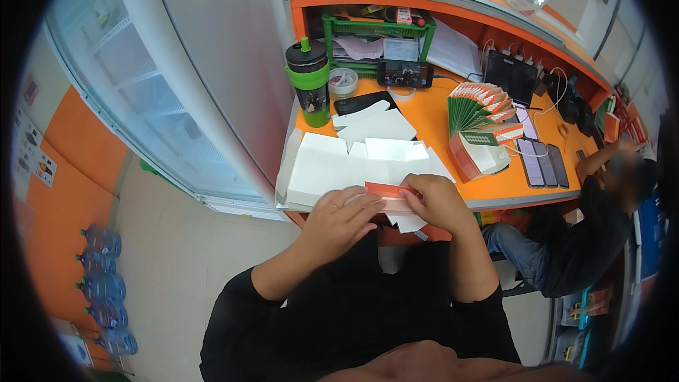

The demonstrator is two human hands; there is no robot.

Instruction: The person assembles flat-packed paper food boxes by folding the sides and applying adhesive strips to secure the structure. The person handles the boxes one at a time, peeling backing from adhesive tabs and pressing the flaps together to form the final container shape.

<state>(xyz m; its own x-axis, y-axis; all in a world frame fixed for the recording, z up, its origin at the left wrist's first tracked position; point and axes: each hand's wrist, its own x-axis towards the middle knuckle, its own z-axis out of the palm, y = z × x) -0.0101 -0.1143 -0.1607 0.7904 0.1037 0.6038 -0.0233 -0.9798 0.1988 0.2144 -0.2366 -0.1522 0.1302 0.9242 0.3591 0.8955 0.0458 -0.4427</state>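
My right hand [440, 201] pinches an orange-and-white folded card piece [391, 189] between thumb and fingers at the desk's front edge. From the other side my left hand [343, 218] lies with its fingers together across the left end of the same piece and grips it; part of its hold is hidden. Under and behind both hands spread white unfolded cartons [322, 165], with loose white flaps [378, 127] further back. To the right, a fanned row of green, orange and white folded cartons [483, 113] stands in a white-and-orange box [470, 158].
A green-and-black tumbler [308, 88] stands at the back left, beside a round clear tub [343, 82]. A propped phone [404, 74] leans before a green basket [378, 26]. Several phones [541, 164] and cables lie right. A seated person [580, 233] is at the far right; a glass-door fridge [141, 78] stands left.
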